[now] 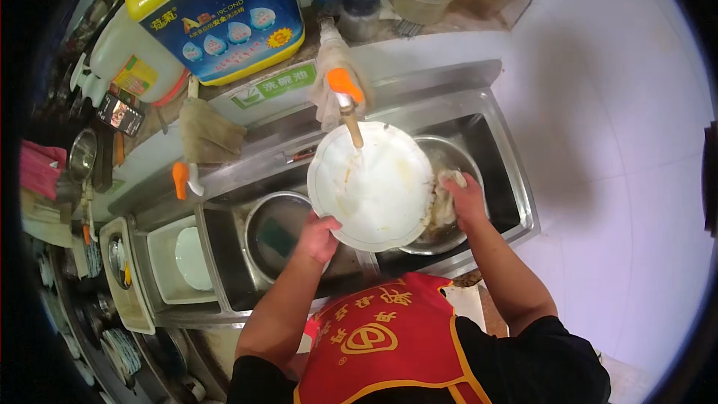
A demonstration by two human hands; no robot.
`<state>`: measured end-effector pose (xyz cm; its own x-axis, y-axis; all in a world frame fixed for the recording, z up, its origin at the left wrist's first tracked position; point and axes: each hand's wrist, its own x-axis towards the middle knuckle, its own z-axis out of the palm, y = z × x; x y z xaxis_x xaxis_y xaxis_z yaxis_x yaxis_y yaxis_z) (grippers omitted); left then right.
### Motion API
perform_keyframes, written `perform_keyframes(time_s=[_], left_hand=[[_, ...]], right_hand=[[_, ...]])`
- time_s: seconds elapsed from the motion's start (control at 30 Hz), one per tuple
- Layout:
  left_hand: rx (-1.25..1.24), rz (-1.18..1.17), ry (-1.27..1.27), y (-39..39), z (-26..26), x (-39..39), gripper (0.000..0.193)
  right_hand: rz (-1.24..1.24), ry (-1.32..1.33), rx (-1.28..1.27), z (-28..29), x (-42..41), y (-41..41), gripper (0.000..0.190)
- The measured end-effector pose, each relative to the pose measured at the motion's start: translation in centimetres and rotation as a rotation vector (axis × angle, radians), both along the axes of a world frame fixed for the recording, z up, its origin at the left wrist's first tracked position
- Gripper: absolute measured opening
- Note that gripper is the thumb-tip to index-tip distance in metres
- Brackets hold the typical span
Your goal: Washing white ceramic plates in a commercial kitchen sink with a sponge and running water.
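My left hand (320,237) grips the lower left rim of a large white dish (376,196) with a wavy edge. Yellowish food bits cling to its inside and dark residue to its right side. Above it, a tap (345,92) with an orange handle ends in a short hose (352,126), and water seems to run from it into the dish. My right hand (469,200) is closed on a wet, light-coloured cloth (446,202) at the dish's right edge. Beneath lies a round metal basin (468,163) of murky water, partly hidden by the dish.
A second metal basin (269,202) stands in the middle sink, and a cream tub (160,269) holds a white plate (193,258). Another orange-handled tap (188,179) projects at left. A large detergent jug (219,22) and a phone (120,114) rest on the ledge. White wall tiles (594,151) rise at right.
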<state>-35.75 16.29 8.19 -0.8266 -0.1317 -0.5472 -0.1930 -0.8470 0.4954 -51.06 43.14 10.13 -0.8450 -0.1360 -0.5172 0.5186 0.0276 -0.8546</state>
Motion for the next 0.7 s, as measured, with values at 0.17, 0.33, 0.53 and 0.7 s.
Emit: perform_keyframes(time_s=[0.17,0.33,0.53,0.7], left_hand=[[-0.093,0.028,-0.024,-1.5,1.1,-1.0,0.068],[-0.054,-0.028,0.016,-1.6,0.2,-1.2,0.069],[-0.093,-0.003,0.019,0.5,2.0,-1.8,0.068],[-0.096,-0.001,-0.012,0.1,0.5,-2.2,0.070]], right_hand=[[0.750,0.661,0.305,-1.8,2.1,-6.7,0.054],[1.050,1.077,0.161,-3.0,2.9,-13.4,0.049],[0.518,1.117,0.730,-8.0,-3.9,-13.6,0.052],[0.804,0.935,0.355,-5.4,1.2,-16.1,0.060]])
